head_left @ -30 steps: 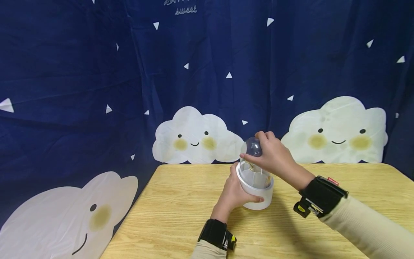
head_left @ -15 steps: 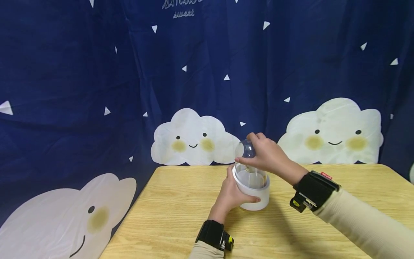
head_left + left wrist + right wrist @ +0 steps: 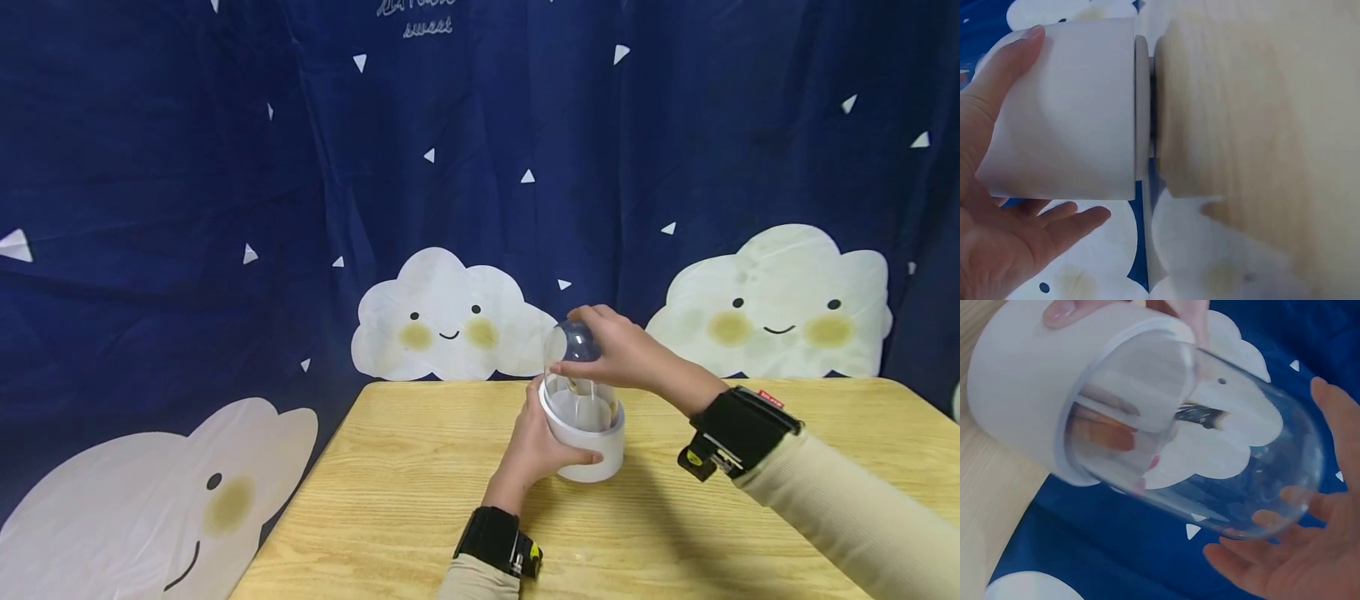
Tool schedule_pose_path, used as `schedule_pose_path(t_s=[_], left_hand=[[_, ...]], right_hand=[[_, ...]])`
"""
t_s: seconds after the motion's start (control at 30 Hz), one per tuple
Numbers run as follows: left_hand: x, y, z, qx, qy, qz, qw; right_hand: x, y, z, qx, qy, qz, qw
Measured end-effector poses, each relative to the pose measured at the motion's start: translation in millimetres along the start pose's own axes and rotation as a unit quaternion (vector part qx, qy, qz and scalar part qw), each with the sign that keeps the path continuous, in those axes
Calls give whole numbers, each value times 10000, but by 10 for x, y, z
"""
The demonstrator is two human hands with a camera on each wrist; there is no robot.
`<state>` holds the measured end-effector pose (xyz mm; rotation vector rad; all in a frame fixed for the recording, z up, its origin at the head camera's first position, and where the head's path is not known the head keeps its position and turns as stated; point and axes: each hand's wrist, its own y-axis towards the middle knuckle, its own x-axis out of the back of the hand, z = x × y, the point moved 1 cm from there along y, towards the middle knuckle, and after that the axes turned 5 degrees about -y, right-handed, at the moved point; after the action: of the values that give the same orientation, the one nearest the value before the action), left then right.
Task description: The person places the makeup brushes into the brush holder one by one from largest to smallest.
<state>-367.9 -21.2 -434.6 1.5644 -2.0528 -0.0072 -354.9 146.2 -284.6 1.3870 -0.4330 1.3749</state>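
A white cylindrical holder is at the table's middle, with a clear dome cover seated inside its rim. My left hand grips the holder's side, its thumb across the front. In the left wrist view a narrow foot shows under the white holder; whether it touches the table I cannot tell. My right hand holds the dome's rounded top with curled fingers and thumb. Through the clear dome, the right wrist view shows a dark-bristled brush and an orange-brown item, partly blurred.
The wooden table spreads around the holder. Behind it hangs a dark blue curtain with smiling clouds and white triangles. Black straps with small cameras sit on both wrists, including the right strap.
The holder, the dome and both hands have shifted slightly left in the head view, the right hand most. Both hands keep their hold. The head view has tilted slightly down and up again.
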Motion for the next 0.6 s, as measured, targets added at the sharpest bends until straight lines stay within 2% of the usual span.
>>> schedule_pose_path(t_s=[0.13, 0.3, 0.43, 0.6], left_hand=[[59, 12, -3, 26, 315, -116, 9994], [155, 26, 4, 69, 533, -95, 9985], [221, 23, -2, 139, 561, -55, 9983], [305, 27, -18, -56, 778, -75, 9969]], right_hand=[[35, -3, -9, -113, 150, 303, 9994], [58, 3, -32, -63, 171, 548, 9983], [67, 2, -62, -20, 199, 610, 9979], [72, -11, -98, -46, 169, 579, 9982]])
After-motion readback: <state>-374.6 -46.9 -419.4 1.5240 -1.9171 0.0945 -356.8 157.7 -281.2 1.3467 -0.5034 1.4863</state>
